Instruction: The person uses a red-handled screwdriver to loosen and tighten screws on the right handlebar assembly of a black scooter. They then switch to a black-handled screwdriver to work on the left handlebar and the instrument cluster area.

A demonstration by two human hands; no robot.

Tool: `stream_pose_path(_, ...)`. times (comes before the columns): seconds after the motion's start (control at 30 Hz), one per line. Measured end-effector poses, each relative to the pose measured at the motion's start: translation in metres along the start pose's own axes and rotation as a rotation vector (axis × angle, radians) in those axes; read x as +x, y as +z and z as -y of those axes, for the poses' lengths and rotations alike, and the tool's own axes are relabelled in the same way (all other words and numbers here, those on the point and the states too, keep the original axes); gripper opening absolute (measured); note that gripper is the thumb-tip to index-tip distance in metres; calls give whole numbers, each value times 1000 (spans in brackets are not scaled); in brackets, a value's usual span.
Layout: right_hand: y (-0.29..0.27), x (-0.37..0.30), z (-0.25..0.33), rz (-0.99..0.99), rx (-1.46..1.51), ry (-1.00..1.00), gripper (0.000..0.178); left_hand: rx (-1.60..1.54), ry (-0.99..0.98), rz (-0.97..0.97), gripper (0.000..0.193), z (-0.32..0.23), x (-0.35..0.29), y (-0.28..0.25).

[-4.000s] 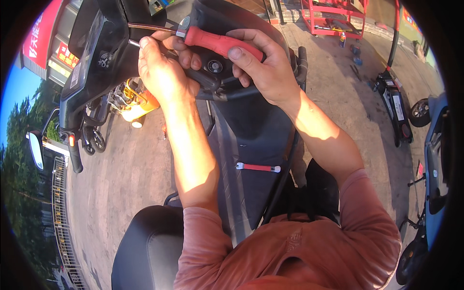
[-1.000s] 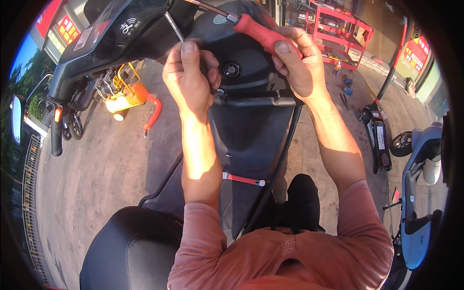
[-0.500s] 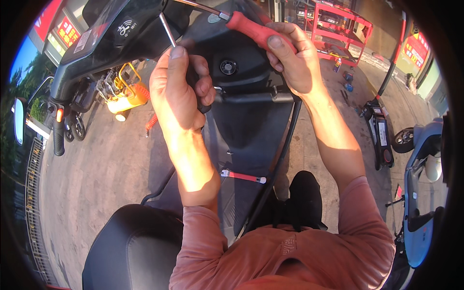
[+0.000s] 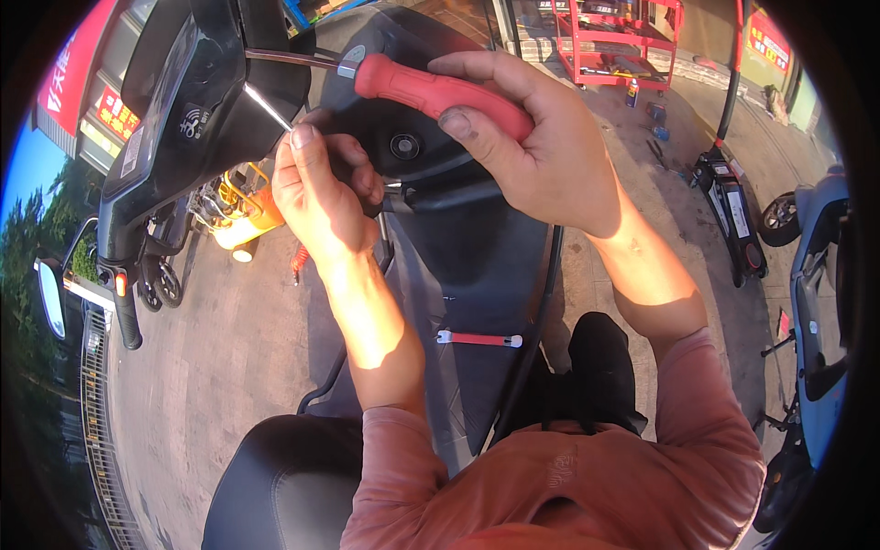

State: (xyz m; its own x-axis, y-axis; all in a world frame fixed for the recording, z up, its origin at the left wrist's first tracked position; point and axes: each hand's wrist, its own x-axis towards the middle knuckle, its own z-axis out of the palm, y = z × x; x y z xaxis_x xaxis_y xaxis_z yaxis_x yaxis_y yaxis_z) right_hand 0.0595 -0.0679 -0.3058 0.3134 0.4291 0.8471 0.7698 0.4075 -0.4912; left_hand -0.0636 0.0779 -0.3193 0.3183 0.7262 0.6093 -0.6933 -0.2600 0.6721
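Note:
My right hand (image 4: 555,151) is closed round the fat handle of a red screwdriver (image 4: 431,92), thumb below and fingers above. Its long shaft points left, and the tip meets the dark handlebar cover (image 4: 206,69) of an electric scooter. Pinched between thumb and fingers of my left hand (image 4: 321,188) is a second screwdriver (image 4: 269,108) with a bright metal shaft; the fist mostly hides its handle. That shaft slants up and left to the same cover, a little below the red one's tip. I cannot see exactly what the tips touch.
A small red tool with silver ends (image 4: 478,339) lies on the scooter's footboard. The black seat (image 4: 284,477) is at lower left. A yellow air compressor (image 4: 243,225) stands beyond the handlebar. To the right are a floor jack (image 4: 733,220), a red tool cart (image 4: 614,41) and a blue scooter (image 4: 816,330).
Both hands and screwdrivers have shifted left in view, along with the scooter's front. My right hand's fingers have loosened and straightened somewhat round the red handle. My left hand keeps its hold.

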Motion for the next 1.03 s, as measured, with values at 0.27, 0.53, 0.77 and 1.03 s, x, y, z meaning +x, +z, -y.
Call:
stream_pose_path(0.27, -8, -1, 2, 88, 238, 40, 44, 28, -27, 67, 36, -1, 5, -8)
stream_pose_path(0.53, 1, -1, -39, 80, 415, -271, 55, 54, 22, 70, 42, 4, 6, -16)
stream_pose_path(0.77, 11, 19, -76, 29, 517, -506, 64, 106, -90, -80, 49, -15, -8, 1)
stream_pose_path(1.03, 30, 12, -61, -66, 696, -385, 63, 167, -5, -37, 46, -2, -11, 9)
